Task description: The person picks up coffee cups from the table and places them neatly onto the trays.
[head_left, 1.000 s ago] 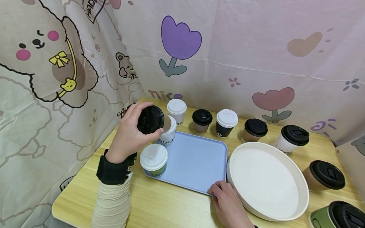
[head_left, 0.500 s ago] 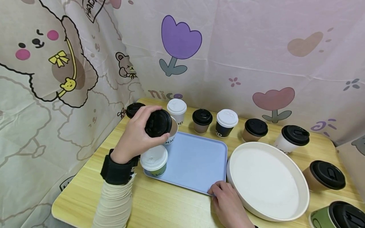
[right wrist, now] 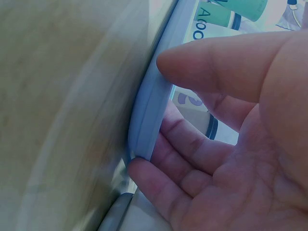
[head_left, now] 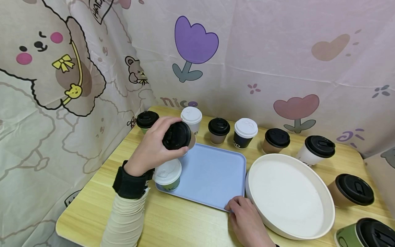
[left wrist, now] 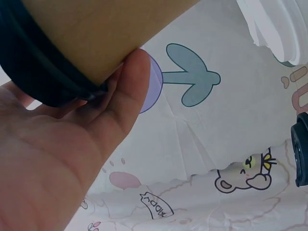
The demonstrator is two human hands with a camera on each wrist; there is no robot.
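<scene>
My left hand (head_left: 151, 149) grips a brown paper coffee cup (left wrist: 106, 33) by its black lid (head_left: 176, 136). The cup is tilted, lid toward the head camera, above the far left part of the blue tray (head_left: 216, 171). It largely hides a white cup standing on the tray there. On the tray's near left corner stands a green cup with a white lid (head_left: 168, 171), partly behind my left wrist. My right hand (head_left: 247, 219) holds the tray's near right corner, thumb (right wrist: 207, 62) and fingers against the rim.
A round white basin (head_left: 290, 195) stands right of the tray. Along the back are a black-lidded green cup (head_left: 147, 119), a white cup (head_left: 191, 118), a small brown cup (head_left: 218, 131) and a black cup (head_left: 243, 133). More black-lidded cups (head_left: 351, 190) line the right side.
My left hand has carried the brown cup right and slightly nearer, uncovering the green cup at the back left and covering the white cup on the tray. My right hand has stayed still.
</scene>
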